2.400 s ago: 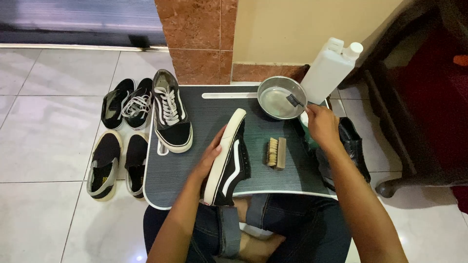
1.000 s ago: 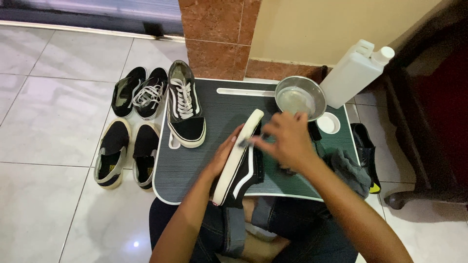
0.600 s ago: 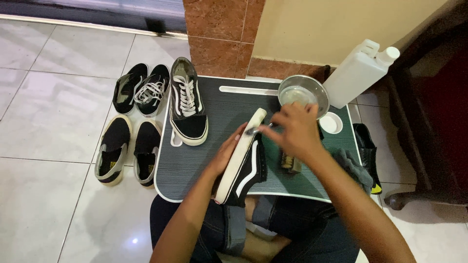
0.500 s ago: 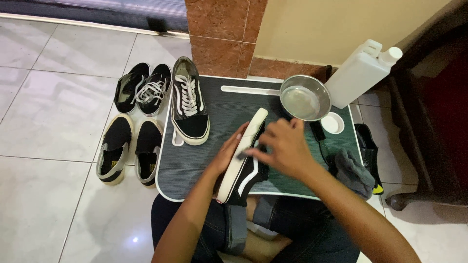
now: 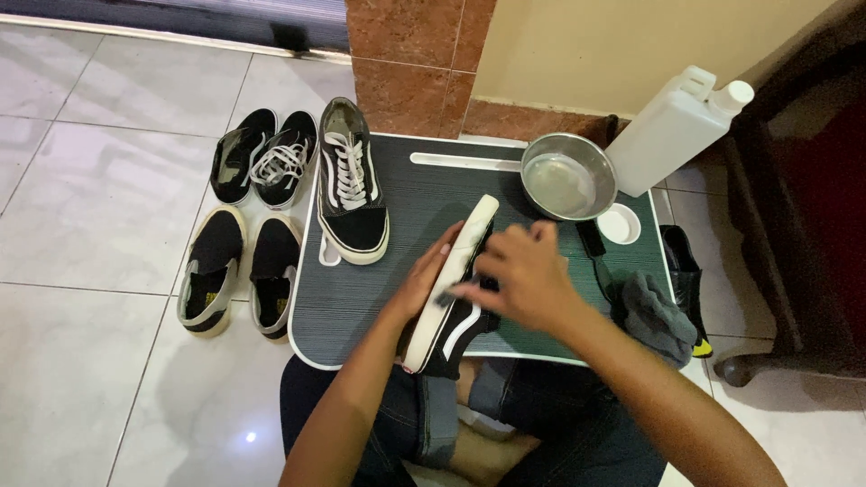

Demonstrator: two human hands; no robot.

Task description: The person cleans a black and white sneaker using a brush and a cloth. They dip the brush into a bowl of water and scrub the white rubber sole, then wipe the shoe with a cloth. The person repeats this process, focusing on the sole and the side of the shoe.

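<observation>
A black sneaker with a white sole (image 5: 476,224) stands on its side on the grey lap tray (image 5: 361,302), sole facing left. My left hand (image 5: 422,281) grips its sole from the left. My right hand (image 5: 521,280) is curled over the shoe's upper side with its fingertips on the sole edge. It seems closed on a small scrub brush, which is mostly hidden under the palm. The matching sneaker (image 5: 352,194) sits upright at the tray's left end.
A metal bowl of water (image 5: 568,176), a thin black brush (image 5: 591,242), a white round recess (image 5: 619,224) and a grey cloth (image 5: 654,314) lie to the right. A white jug (image 5: 672,131) stands behind. Two shoe pairs (image 5: 266,167) (image 5: 230,271) rest on the floor tiles.
My right hand left the bowl, came back over the wooden brush by the shoe and now rests on the sneaker. The wooden brush is no longer seen on the tray.
</observation>
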